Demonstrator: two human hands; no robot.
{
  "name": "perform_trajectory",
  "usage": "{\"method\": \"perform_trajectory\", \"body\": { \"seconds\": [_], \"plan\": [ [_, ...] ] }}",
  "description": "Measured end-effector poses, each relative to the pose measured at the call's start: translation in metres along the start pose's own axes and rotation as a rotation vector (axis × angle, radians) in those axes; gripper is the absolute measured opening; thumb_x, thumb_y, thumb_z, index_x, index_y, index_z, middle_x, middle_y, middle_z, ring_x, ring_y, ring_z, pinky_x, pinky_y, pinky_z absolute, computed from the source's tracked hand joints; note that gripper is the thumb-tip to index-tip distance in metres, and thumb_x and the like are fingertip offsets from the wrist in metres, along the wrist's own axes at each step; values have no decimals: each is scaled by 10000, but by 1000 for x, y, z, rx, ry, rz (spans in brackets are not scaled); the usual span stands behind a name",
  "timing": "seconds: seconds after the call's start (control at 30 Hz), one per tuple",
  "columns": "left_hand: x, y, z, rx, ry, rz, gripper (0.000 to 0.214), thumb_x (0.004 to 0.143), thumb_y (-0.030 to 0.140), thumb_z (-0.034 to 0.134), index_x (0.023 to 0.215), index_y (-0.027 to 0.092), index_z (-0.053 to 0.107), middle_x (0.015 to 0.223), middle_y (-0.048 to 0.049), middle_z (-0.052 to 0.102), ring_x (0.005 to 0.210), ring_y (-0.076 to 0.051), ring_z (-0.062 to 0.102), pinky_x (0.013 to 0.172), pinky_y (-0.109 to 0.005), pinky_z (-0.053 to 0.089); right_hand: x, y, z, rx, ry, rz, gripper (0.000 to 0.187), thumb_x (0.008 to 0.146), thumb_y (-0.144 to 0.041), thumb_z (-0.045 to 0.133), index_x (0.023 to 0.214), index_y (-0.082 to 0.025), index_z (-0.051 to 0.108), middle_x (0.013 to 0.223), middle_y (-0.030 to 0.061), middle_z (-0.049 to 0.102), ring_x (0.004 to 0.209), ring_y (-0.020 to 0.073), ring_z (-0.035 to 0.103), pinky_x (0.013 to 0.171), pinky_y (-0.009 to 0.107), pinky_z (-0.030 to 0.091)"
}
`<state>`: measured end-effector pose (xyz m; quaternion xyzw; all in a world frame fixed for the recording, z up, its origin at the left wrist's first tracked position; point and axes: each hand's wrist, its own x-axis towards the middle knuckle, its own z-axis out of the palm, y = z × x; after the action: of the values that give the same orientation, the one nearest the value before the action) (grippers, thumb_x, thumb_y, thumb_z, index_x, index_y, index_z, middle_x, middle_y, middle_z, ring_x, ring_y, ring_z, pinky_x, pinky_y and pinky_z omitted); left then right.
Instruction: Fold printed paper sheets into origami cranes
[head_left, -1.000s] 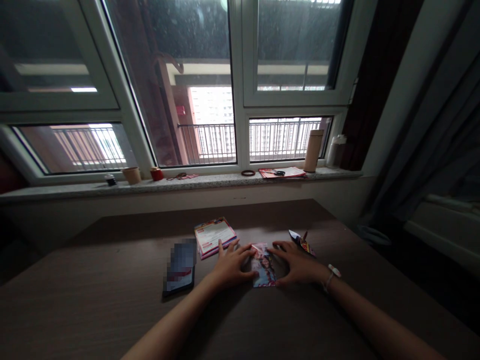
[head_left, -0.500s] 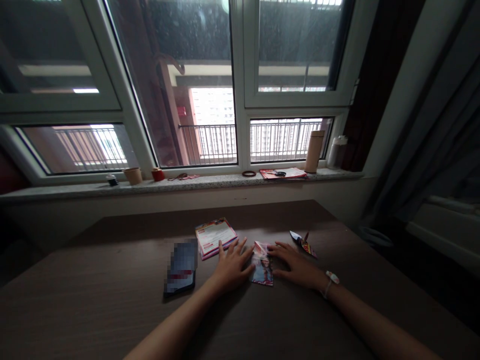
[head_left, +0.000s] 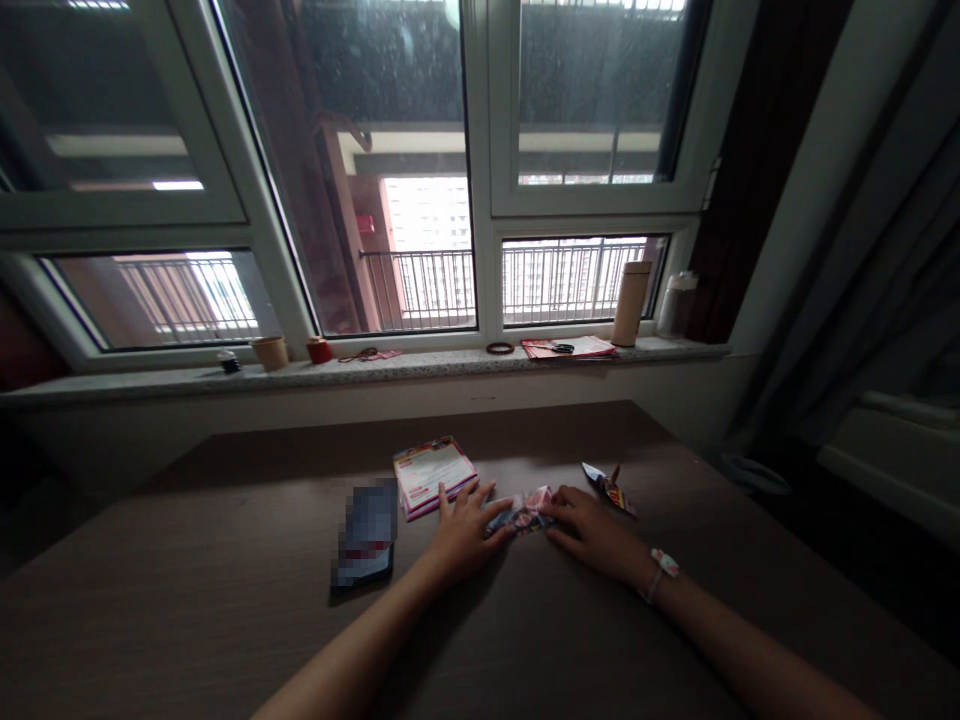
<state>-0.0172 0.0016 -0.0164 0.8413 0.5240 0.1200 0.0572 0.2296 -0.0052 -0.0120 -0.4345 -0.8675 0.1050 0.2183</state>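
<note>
A small folded piece of printed paper (head_left: 524, 511), pink and blue, lies between my hands on the brown table. My left hand (head_left: 466, 528) rests at its left end with the fingers spread, the thumb and fingertips touching the paper. Closed on the paper's right end are the thumb and fingers of my right hand (head_left: 592, 527), which has a bracelet (head_left: 663, 566) at the wrist. Just beyond my left fingertips sits a stack of printed sheets (head_left: 433, 475), partly covered by those fingers.
Left of my hand lies a phone (head_left: 366, 535), its screen blurred out. A dark folded paper piece (head_left: 611, 490) stands right of my right hand. Along the windowsill (head_left: 442, 365) are a paper cup (head_left: 270, 352), a red spool (head_left: 319, 349), scissors (head_left: 559, 348) on papers and a tan flask (head_left: 631, 303).
The printed paper has gone from upright to lying sideways, with its pink part now at the right. My right fingers have closed on it. The left hand has barely moved.
</note>
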Motion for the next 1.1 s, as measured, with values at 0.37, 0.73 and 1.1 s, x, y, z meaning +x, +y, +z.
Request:
{"method": "perform_trajectory", "body": {
  "seconds": [0.37, 0.73, 1.1],
  "plan": [
    [0, -2, 3, 43, 0, -9, 403, 910, 474, 478, 1311, 443, 505, 1503, -9, 383, 1403, -346, 232, 1047, -735, -71, 0, 0, -1, 117, -8, -42, 181, 862, -294, 602, 1007, -232, 691, 1113, 51, 629, 1075, 195, 561, 995, 317, 410],
    [1, -3, 4, -120, -61, 261, 396, 921, 318, 513, 1307, 409, 505, 1434, 6, 487, 1350, -258, 396, 1118, -645, 84, 1, 0, 8, 32, 54, -122, 214, 867, -190, 568, 1021, -246, 705, 1080, 37, 686, 1015, 171, 624, 1144, 446, 236],
    [3, -1, 13, -125, 34, 215, 293, 930, 327, 516, 1200, 389, 609, 1356, 13, 570, 1302, -234, 464, 1151, -590, 49, 4, 7, 11, -51, 50, -149, 240, 959, -261, 463, 1014, -229, 694, 1058, 41, 704, 1004, 161, 638, 1136, 454, 246]
  ]
}}
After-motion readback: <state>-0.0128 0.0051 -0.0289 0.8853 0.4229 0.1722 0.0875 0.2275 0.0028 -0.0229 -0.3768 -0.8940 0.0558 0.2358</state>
